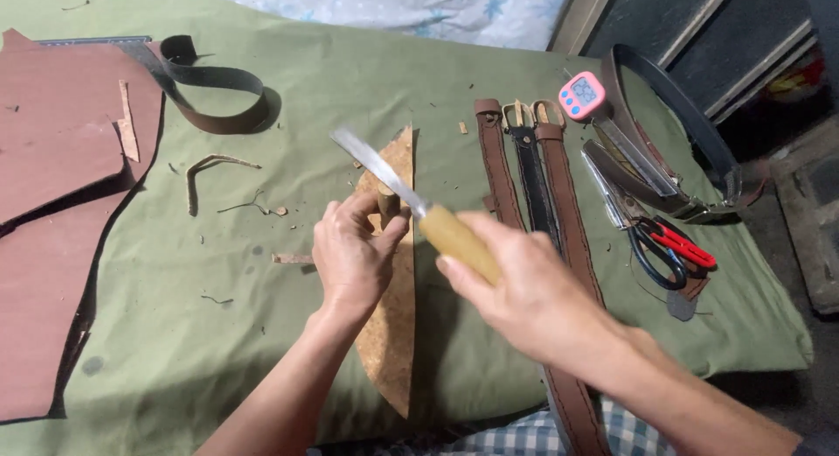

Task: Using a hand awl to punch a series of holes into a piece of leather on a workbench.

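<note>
- Brown leather hide [52,272]: large sheet at the far left of the green work cloth [218,334], edge cut irregular; a narrow offcut strip [128,124] lies on its upper part.
- Dark strap loop [218,97]: curled, above the hide's right edge, on top of a metal ruler end [131,47].
- Leather trimmings [214,172]: thin curled scraps and crumbs scattered mid-cloth, judged evidence that cutting or skiving is well under way.
- Left hand [354,255]: closed, pinching a small leather piece [387,202] upright against the board beneath.
- Cork-coloured cutting board [391,316]: long tapered slab, centre of cloth, directly under the left hand.
- Knife, flat blade [376,166] with pale wooden handle [459,242]: blade angled up-left, passing just over the small piece; contact cannot be told.
- Right hand [524,294]: fist wrapped firmly round the handle.
- Three belts [533,176]: brown, black, brown, laid parallel, buckles at the top; look finished.
- Pink digital timer [582,95], metal steel tools [629,159], red-and-black-handled scissors [669,250], coiled dark belt [690,115]: right edge.
- Progress, judged: trimming of the held piece unfinished.
</note>
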